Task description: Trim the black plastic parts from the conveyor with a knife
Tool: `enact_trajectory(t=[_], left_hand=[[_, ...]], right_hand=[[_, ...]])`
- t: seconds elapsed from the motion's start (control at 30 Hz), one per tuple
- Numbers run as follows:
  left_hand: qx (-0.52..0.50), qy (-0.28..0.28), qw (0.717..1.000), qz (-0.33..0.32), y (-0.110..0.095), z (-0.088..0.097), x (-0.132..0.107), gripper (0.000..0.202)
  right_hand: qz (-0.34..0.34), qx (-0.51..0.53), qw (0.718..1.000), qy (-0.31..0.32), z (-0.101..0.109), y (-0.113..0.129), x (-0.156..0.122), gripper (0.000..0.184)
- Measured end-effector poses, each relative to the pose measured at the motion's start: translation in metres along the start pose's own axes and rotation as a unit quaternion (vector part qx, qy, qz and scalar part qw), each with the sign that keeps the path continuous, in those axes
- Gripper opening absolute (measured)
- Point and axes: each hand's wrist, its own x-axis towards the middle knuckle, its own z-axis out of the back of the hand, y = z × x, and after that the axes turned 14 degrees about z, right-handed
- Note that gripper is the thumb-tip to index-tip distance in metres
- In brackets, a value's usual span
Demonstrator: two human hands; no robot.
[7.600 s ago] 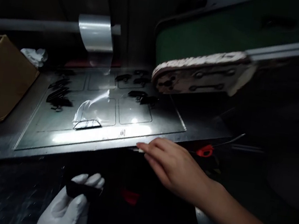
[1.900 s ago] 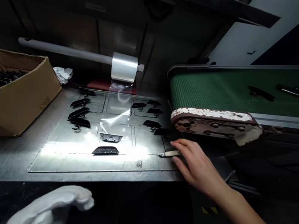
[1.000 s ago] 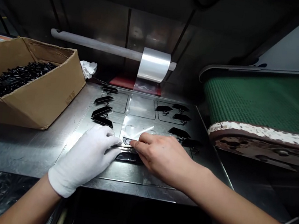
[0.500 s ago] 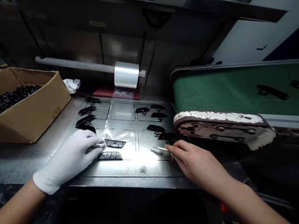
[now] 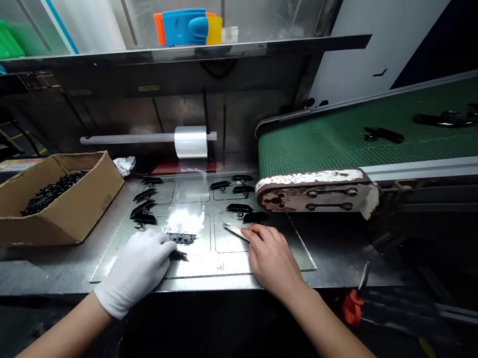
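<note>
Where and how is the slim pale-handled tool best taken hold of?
Probably by the pale handle, coming from the right and pinching across it between thumb and fingers, much as the right hand does. The tool is thin and straight, and its metal tip points left, away from that hand, so a grip behind the tip should keep the fingers clear.

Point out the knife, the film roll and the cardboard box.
Knife point(image 5: 238, 233): head view, on its pale handle.
Film roll point(image 5: 191, 143): head view, on its curved front.
Cardboard box point(image 5: 85, 203): head view, on its outer wall.
</note>
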Motion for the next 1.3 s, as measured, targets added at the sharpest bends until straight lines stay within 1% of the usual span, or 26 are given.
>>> enact_trajectory(t=[0.07,0.17,0.23,0.3,0.37,0.47,0.57,0.63,0.7,0.73,0.8,0.87,0.9,0.93,0.97,1.0,1.03,1.07,1.1,1.13,1.17,1.2,1.23,1.27,1.3], left_hand=[[-0.001,-0.016,1.000,0.009,0.003,-0.008,-0.006,0.022],[-0.007,-0.039,0.999,0.017,0.006,-0.019,-0.013,0.024],[-0.011,-0.051,0.998,0.019,0.007,-0.024,-0.017,0.024],[-0.019,-0.060,0.998,0.019,0.007,-0.025,-0.019,0.023],[-0.029,-0.068,0.997,0.019,0.006,-0.024,-0.021,0.022],[-0.050,-0.080,0.995,0.018,0.007,-0.023,-0.025,0.022],[-0.091,-0.103,0.990,0.013,0.015,-0.024,-0.035,0.027],[-0.132,-0.136,0.982,0.009,0.023,-0.026,-0.047,0.032],[-0.176,-0.192,0.965,0.020,0.029,-0.029,-0.066,0.037],[-0.196,-0.223,0.954,0.034,0.030,-0.030,-0.076,0.040],[-0.226,-0.273,0.932,0.079,0.025,-0.034,-0.099,0.044],[-0.258,-0.301,0.907,0.141,0.012,-0.039,-0.119,0.046],[-0.276,-0.313,0.892,0.172,0.003,-0.041,-0.127,0.046],[-0.292,-0.324,0.878,0.198,-0.006,-0.044,-0.134,0.046],[-0.306,-0.331,0.866,0.216,-0.015,-0.047,-0.140,0.044],[-0.321,-0.335,0.854,0.234,-0.023,-0.049,-0.146,0.043],[-0.344,-0.337,0.836,0.261,-0.030,-0.052,-0.151,0.043],[-0.382,-0.331,0.808,0.304,-0.035,-0.054,-0.156,0.044],[-0.434,-0.311,0.765,0.361,-0.039,-0.056,-0.161,0.044],[-0.495,-0.271,0.711,0.420,-0.041,-0.058,-0.167,0.044],[-0.553,-0.213,0.656,0.467,-0.042,-0.060,-0.171,0.042],[-0.600,-0.146,0.611,0.495,-0.042,-0.062,-0.176,0.039],[-0.632,-0.081,0.584,0.503,-0.043,-0.063,-0.180,0.035],[-0.649,-0.029,0.571,0.501,-0.043,-0.065,-0.184,0.031],[-0.658,0.006,0.566,0.496,-0.044,-0.067,-0.187,0.028]], right_hand=[[-0.002,0.004,1.000,-0.012,0.001,0.003,0.000,0.044],[0.017,0.020,1.000,-0.015,0.000,0.019,0.012,0.044],[0.052,0.043,0.998,0.003,-0.004,0.035,0.026,0.041],[0.083,0.065,0.994,0.025,-0.012,0.050,0.041,0.035],[0.091,0.074,0.992,0.039,-0.019,0.060,0.053,0.029],[0.088,0.079,0.992,0.046,-0.026,0.064,0.058,0.029],[0.087,0.088,0.991,0.047,-0.027,0.059,0.057,0.030],[0.084,0.104,0.990,0.045,-0.026,0.055,0.055,0.030],[0.077,0.131,0.988,0.038,-0.023,0.057,0.053,0.030],[0.073,0.150,0.986,0.032,-0.021,0.062,0.051,0.031],[0.060,0.200,0.978,0.016,-0.017,0.081,0.045,0.031],[0.045,0.258,0.965,0.011,-0.016,0.110,0.033,0.028],[0.033,0.300,0.953,0.022,-0.017,0.128,0.027,0.026],[0.008,0.362,0.931,0.043,-0.019,0.145,0.020,0.025],[-0.030,0.439,0.895,0.070,-0.022,0.161,0.013,0.026],[-0.081,0.520,0.845,0.096,-0.025,0.176,0.007,0.028],[-0.136,0.594,0.785,0.115,-0.029,0.188,0.002,0.032],[-0.188,0.648,0.728,0.123,-0.033,0.197,-0.002,0.035],[-0.229,0.678,0.687,0.124,-0.036,0.203,-0.004,0.037],[-0.252,0.686,0.671,0.122,-0.040,0.207,-0.006,0.039],[-0.259,0.684,0.670,0.125,-0.043,0.209,-0.008,0.040],[-0.258,0.674,0.678,0.135,-0.046,0.210,-0.009,0.040],[-0.252,0.661,0.691,0.150,-0.049,0.210,-0.010,0.040],[-0.243,0.646,0.704,0.168,-0.053,0.210,-0.011,0.040],[-0.232,0.632,0.716,0.185,-0.057,0.208,-0.014,0.039]])
